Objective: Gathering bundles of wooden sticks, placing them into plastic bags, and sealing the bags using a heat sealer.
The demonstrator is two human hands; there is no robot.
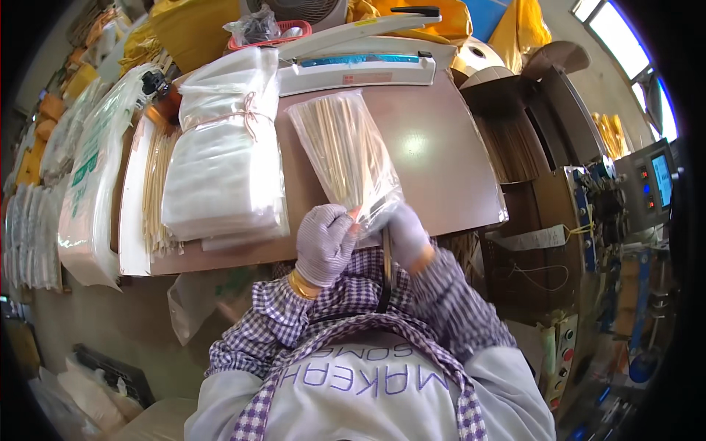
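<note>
A clear plastic bag of thin wooden sticks (340, 143) lies slanted on the brown table, its near end at the table's front edge. My left hand (325, 242), in a pale glove with bare fingertips showing, is closed on the left side of that near end. My right hand (406, 234), gloved too and blurred, grips the crumpled plastic at the near right corner. Left of the bag sits a thick stack of clear plastic bags (224, 169) tied with pink string. Loose wooden sticks (158, 187) lie in a white-sided box beyond that stack.
A heat sealer (360, 72) with a raised long arm stands at the table's (441, 162) back edge. Behind it are a red basket (271, 35) and a fan. On the right, an open cardboard box (507, 147) holds sticks, near a machine with a screen (660, 180).
</note>
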